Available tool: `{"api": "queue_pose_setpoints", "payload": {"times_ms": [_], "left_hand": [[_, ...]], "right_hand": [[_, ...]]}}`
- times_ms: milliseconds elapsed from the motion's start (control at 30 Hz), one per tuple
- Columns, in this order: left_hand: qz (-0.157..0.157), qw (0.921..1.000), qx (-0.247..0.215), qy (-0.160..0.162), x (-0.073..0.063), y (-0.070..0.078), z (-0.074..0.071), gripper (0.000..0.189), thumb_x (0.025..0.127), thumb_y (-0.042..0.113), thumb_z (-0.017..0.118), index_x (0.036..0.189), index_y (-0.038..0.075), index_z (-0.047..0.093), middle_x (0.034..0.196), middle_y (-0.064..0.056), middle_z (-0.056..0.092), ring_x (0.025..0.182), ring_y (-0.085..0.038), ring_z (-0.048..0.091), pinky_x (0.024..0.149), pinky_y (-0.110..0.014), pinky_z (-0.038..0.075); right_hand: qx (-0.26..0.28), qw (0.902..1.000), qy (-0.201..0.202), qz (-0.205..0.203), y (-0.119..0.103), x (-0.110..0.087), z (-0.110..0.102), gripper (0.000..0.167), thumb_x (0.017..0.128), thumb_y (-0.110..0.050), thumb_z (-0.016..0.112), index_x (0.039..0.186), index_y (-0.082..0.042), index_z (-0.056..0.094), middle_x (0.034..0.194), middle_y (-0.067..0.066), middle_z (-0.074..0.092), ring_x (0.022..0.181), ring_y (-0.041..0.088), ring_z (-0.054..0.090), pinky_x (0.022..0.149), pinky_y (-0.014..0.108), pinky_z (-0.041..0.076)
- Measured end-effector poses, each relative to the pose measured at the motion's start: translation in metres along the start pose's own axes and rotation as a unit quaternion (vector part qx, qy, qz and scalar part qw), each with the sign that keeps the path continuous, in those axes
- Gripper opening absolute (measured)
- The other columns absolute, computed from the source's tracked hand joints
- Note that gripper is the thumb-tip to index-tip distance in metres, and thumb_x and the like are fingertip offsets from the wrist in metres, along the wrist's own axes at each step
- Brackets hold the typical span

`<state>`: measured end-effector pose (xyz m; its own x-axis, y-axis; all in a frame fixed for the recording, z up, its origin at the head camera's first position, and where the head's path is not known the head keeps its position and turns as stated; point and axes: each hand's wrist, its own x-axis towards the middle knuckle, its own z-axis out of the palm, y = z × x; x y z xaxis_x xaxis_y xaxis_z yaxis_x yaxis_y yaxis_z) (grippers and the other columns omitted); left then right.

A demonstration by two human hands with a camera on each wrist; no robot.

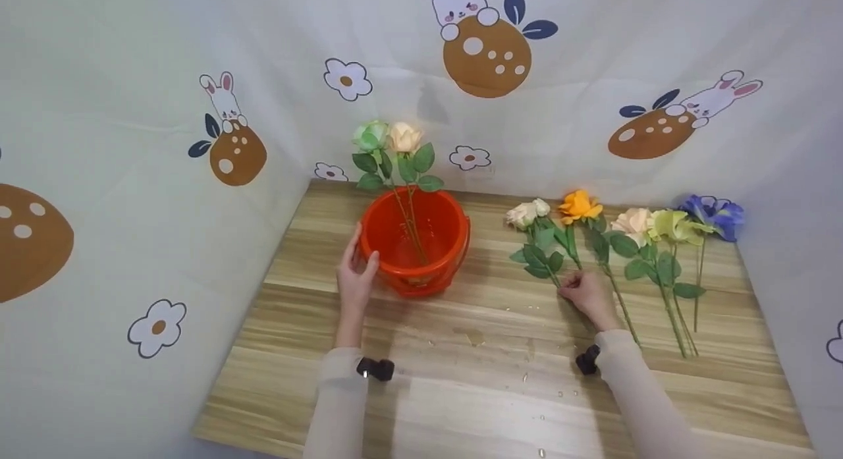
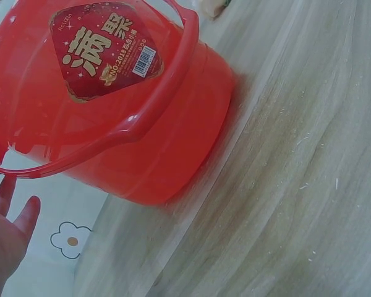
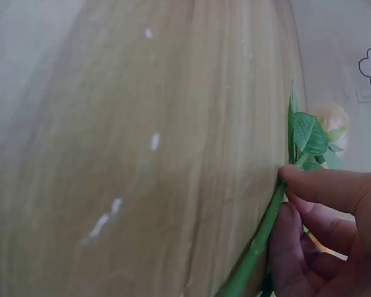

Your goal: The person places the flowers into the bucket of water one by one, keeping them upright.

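A red bucket stands upright on the table, holding a green rose and a peach rose, their heads above its rim. My left hand rests against the bucket's left side, its thumb spread from the extended fingers; the left wrist view shows that hand beside the bucket's handle. On the right, my right hand pinches the green stem of a cream rose between thumb and finger. That rose lies low over the table, its leaves just beyond the fingertips.
An orange flower lies right beside the cream rose. Farther right lie a pink rose, a yellow-green flower and a blue-purple flower. Wet drops dot the wooden table. A printed cloth walls the back and sides.
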<state>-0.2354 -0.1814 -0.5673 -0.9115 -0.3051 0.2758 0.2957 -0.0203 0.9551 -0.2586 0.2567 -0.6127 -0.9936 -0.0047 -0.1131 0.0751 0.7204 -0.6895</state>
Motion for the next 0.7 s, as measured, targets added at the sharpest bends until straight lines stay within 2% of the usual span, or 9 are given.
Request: {"api": "queue_pose_setpoints", "payload": {"times_ms": [67, 167, 233, 300, 367, 467, 600, 700], "left_hand": [[-0.005, 1.0, -0.004, -0.002, -0.002, 0.008, 0.001, 0.059, 0.091, -0.011, 0.059, 0.147, -0.01, 0.039, 0.157, -0.026, 0.034, 0.147, -0.037, 0.031, 0.12, -0.033, 0.034], [-0.01, 0.9999, -0.003, -0.005, -0.005, 0.019, 0.001, 0.059, 0.091, -0.009, 0.06, 0.146, -0.011, 0.039, 0.157, -0.026, 0.033, 0.148, -0.037, 0.031, 0.118, -0.028, 0.036], [-0.01, 0.9999, -0.003, -0.004, -0.005, 0.021, 0.001, 0.059, 0.091, -0.009, 0.06, 0.146, -0.011, 0.039, 0.157, -0.027, 0.033, 0.148, -0.037, 0.031, 0.116, -0.022, 0.038], [-0.008, 1.0, -0.003, -0.002, -0.003, 0.014, 0.0, 0.058, 0.092, -0.009, 0.06, 0.147, -0.01, 0.04, 0.157, -0.026, 0.033, 0.148, -0.036, 0.03, 0.114, -0.018, 0.038], [-0.009, 1.0, -0.001, 0.0, -0.002, 0.006, -0.002, 0.059, 0.092, -0.009, 0.059, 0.148, -0.007, 0.04, 0.158, -0.024, 0.033, 0.149, -0.034, 0.03, 0.114, -0.016, 0.037], [-0.016, 0.9999, 0.002, 0.001, -0.002, -0.005, -0.003, 0.06, 0.092, -0.01, 0.058, 0.149, -0.003, 0.041, 0.159, -0.02, 0.033, 0.15, -0.031, 0.03, 0.113, -0.014, 0.036], [-0.01, 0.9999, 0.013, 0.003, -0.001, -0.008, -0.003, 0.06, 0.092, -0.01, 0.059, 0.149, -0.002, 0.041, 0.159, -0.019, 0.035, 0.149, -0.03, 0.032, 0.114, -0.016, 0.036], [0.002, 0.9999, 0.009, 0.005, -0.001, -0.011, -0.001, 0.059, 0.092, -0.009, 0.059, 0.149, -0.002, 0.042, 0.159, -0.02, 0.036, 0.148, -0.032, 0.033, 0.114, -0.017, 0.037]], "right_hand": [[-0.013, 0.9999, 0.0, 0.004, -0.002, 0.0, 0.0, 0.009, 0.084, -0.011, 0.072, 0.081, -0.002, 0.069, 0.076, 0.007, 0.069, 0.067, 0.013, 0.054, 0.061, 0.025, 0.042], [-0.002, 0.9997, -0.01, 0.022, -0.006, 0.001, 0.0, 0.01, 0.084, -0.011, 0.071, 0.081, -0.003, 0.067, 0.074, 0.003, 0.065, 0.066, 0.013, 0.052, 0.06, 0.024, 0.042], [0.035, 0.9985, -0.024, 0.036, -0.007, 0.001, 0.0, 0.012, 0.084, -0.011, 0.072, 0.085, 0.0, 0.067, 0.076, 0.002, 0.065, 0.066, 0.01, 0.054, 0.06, 0.022, 0.045], [0.095, 0.9931, -0.047, 0.051, -0.006, 0.0, 0.001, 0.017, 0.085, -0.01, 0.073, 0.093, 0.005, 0.068, 0.082, 0.004, 0.068, 0.068, 0.006, 0.058, 0.062, 0.02, 0.051], [0.158, 0.9825, -0.072, 0.067, -0.004, -0.001, 0.002, 0.025, 0.086, -0.008, 0.073, 0.104, 0.01, 0.068, 0.09, 0.005, 0.071, 0.071, 0.003, 0.063, 0.065, 0.018, 0.056], [0.238, 0.9609, -0.113, 0.086, -0.002, -0.004, 0.003, 0.035, 0.09, -0.005, 0.07, 0.117, 0.016, 0.063, 0.096, 0.002, 0.072, 0.076, 0.001, 0.067, 0.07, 0.017, 0.059], [0.309, 0.935, -0.145, 0.097, -0.002, -0.006, 0.002, 0.041, 0.093, -0.004, 0.066, 0.125, 0.019, 0.057, 0.091, -0.006, 0.074, 0.078, -0.001, 0.069, 0.071, 0.015, 0.058], [0.334, 0.9242, -0.154, 0.101, -0.002, -0.005, 0.001, 0.038, 0.093, -0.005, 0.065, 0.124, 0.016, 0.058, 0.085, -0.01, 0.073, 0.078, -0.001, 0.069, 0.07, 0.014, 0.058]]}}
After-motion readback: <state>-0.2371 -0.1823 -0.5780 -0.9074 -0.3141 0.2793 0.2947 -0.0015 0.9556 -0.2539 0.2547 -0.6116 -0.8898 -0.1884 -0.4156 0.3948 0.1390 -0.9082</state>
